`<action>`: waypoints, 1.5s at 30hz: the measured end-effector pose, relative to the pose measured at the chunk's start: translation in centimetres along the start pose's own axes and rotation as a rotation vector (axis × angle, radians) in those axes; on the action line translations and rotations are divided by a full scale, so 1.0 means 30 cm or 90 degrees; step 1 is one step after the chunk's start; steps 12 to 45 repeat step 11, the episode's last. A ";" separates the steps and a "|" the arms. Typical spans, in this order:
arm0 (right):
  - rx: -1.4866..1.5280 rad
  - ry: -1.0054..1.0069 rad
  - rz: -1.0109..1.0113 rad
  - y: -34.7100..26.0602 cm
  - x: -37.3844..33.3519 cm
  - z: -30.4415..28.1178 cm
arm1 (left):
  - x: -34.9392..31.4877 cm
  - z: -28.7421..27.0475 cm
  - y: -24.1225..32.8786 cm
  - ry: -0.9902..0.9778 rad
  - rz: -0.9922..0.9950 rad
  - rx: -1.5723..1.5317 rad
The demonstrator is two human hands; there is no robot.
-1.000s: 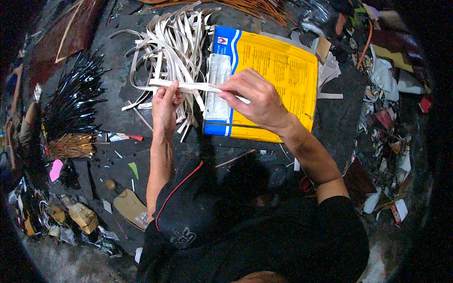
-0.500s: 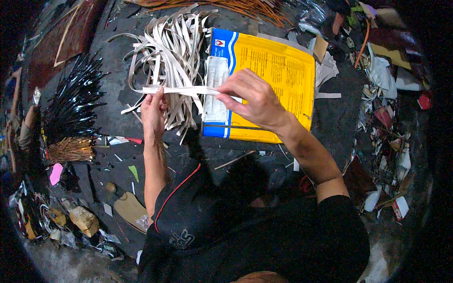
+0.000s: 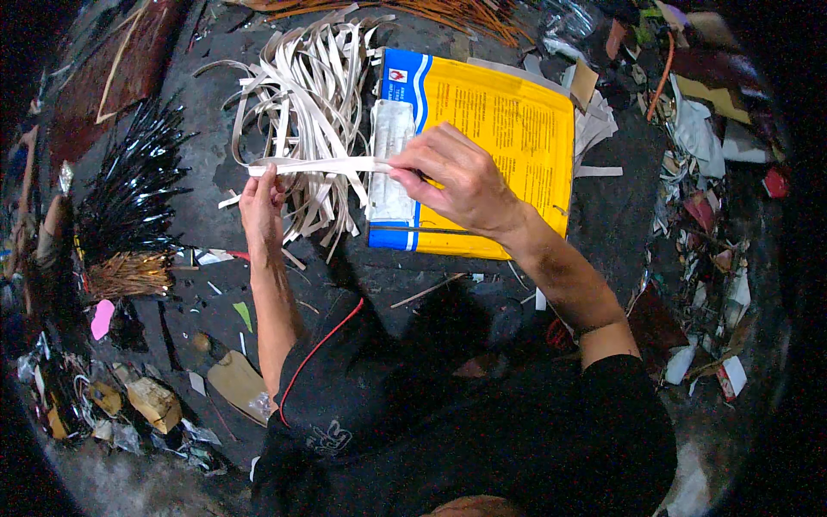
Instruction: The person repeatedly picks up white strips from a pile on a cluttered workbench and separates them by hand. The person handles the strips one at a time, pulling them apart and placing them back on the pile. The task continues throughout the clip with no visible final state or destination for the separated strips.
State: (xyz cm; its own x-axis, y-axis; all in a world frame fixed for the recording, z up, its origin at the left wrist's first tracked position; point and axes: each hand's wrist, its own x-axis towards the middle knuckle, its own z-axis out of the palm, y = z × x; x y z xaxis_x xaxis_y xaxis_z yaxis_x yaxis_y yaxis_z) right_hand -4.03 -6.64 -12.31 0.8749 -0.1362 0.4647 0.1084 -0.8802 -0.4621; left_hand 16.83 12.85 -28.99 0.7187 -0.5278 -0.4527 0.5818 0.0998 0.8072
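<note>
A narrow whitish strip [image 3: 332, 165] is stretched between my two hands, nearly level. My left hand [image 3: 261, 205] pinches it between thumb and fingers near its left end. At the other end, my right hand [image 3: 448, 177] grips it with closed fingertips, over a yellow and blue printed sheet [image 3: 500, 129]. Just beyond and below the strip lies a loose, tangled bundle of similar pale strips [image 3: 314, 77]. A wrinkled white pad [image 3: 394, 138] rests on the sheet's blue left part, and a thin dark rod [image 3: 422, 230] crosses its near edge.
Left of the bundle lie shiny black strips [image 3: 133, 185] and a sheaf of copper-brown sticks [image 3: 129, 274]. Long orange-brown rods [image 3: 413, 13] lie at the far edge. Mixed scraps [image 3: 706, 233] are heaped on the right, with more at the lower left [image 3: 155, 401].
My left hand has shifted a little to the left along the strip. The right hand has barely moved, still gripping its end.
</note>
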 end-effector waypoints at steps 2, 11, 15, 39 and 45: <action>0.009 -0.004 0.011 0.003 -0.005 -0.005 | -0.004 -0.006 0.000 0.010 -0.016 0.012; -0.196 -0.113 0.009 -0.066 -0.009 -0.013 | 0.011 -0.031 0.053 0.067 -0.052 -0.076; -0.196 -0.113 0.009 -0.066 -0.009 -0.013 | 0.011 -0.031 0.053 0.067 -0.052 -0.076; -0.196 -0.113 0.009 -0.066 -0.009 -0.013 | 0.011 -0.031 0.053 0.067 -0.052 -0.076; -0.196 -0.113 0.009 -0.066 -0.009 -0.013 | 0.011 -0.031 0.053 0.067 -0.052 -0.076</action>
